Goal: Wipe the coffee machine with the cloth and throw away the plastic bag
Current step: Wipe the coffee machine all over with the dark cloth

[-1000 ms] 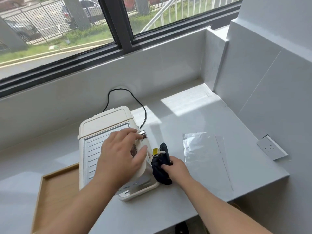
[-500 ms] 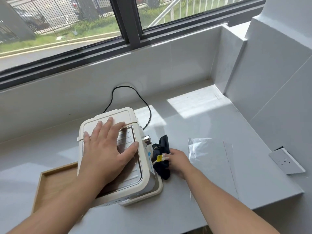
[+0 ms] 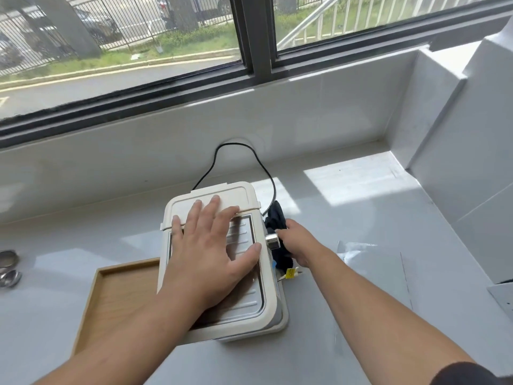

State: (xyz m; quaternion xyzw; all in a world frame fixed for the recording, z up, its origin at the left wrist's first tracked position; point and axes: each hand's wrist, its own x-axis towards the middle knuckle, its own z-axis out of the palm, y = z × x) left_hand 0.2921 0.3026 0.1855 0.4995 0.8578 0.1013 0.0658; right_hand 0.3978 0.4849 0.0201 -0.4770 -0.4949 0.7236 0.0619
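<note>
In the head view, the coffee machine (image 3: 244, 304) stands at the centre of the frame on the white counter (image 3: 347, 207), with its left side against a wooden tray (image 3: 122, 295). The left hand (image 3: 211, 251) lies flat on its top, fingers spread and straight, pressing down and grasping nothing. The right hand (image 3: 298, 243) clutches the dark cloth (image 3: 274, 219) against the machine's right side, just behind a metal knob (image 3: 272, 240). The plastic bag (image 3: 372, 270) lies flat on the counter at centre right, untouched, just beside the right forearm. The wipe looks to be underway, and the bag is not yet dealt with. The cloth could snag on the knob or turn it. A hard sideways rub could slide the machine towards the tray or tug the black cord (image 3: 263, 168) behind it. The forearm could also sweep the light bag towards the counter's near edge.
</note>
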